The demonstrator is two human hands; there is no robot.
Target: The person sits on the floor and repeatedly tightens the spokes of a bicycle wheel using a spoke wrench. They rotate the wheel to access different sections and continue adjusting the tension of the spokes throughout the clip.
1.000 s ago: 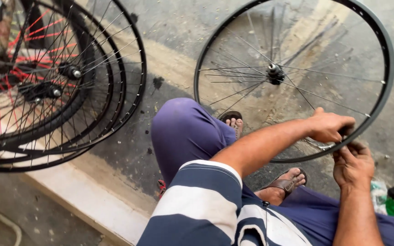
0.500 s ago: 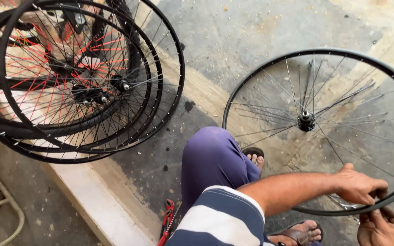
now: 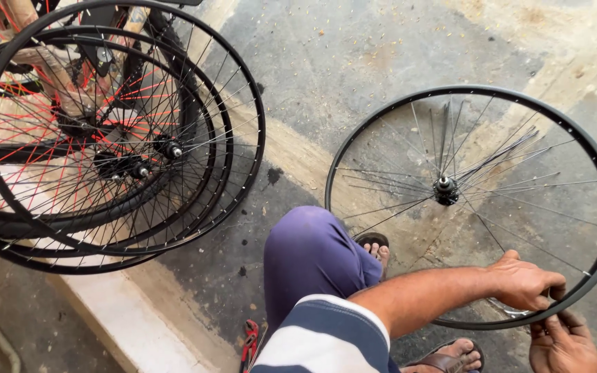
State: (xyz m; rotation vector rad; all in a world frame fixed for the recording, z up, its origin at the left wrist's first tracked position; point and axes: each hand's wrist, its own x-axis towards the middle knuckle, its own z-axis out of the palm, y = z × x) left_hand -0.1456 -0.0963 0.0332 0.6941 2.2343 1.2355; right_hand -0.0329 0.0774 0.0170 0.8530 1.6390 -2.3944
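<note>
Black and thin, the rim [image 3: 592, 159] stands on the concrete floor [image 3: 381, 62] in front of the person's knees, its hub [image 3: 445, 190] at the centre with loose spokes fanning unevenly towards the top. The left hand [image 3: 523, 283] is closed over the near, lower edge of the rim, fingers curled on it. The right hand [image 3: 562, 345] sits just below, at the lower edge of view; whether it pinches a spoke or a nipple I cannot tell. By my reading, a spoke is being seated at that spot. It seems best to keep the rim steady with the left hand, work one spoke at a time, and keep the loose bundle clear of the fingers. Finished wheels [image 3: 105, 138] lean together at the floor's left edge, well apart. A red tool [image 3: 250, 342] lies by the step.
</note>
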